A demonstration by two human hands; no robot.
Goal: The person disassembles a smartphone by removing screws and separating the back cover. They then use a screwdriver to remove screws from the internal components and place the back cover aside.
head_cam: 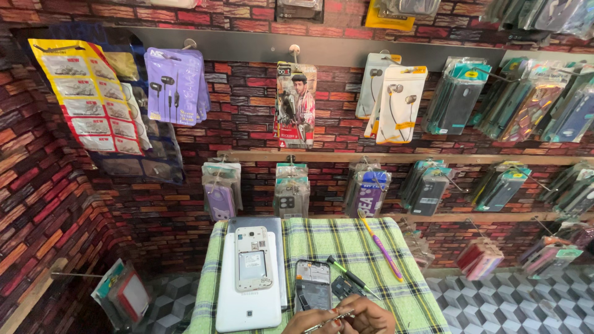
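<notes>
Premises: a small mobile-phone accessory and repair shop. Brick-pattern wall [247, 124] carries hooks of packaged earphones [175, 86] and phone cases [458, 99]. An opened phone [253, 258] and screwdriver [349, 276] lie on a checked cloth [365, 247] covering the small table.

Bright, even light, prob. from above and in front. Pic is sharp in the middle. Plastic packs [455, 96] on the brick wall [247, 93] shine w/ glare. Edges bend a bit. Left corner is darker, soft shadows.
</notes>
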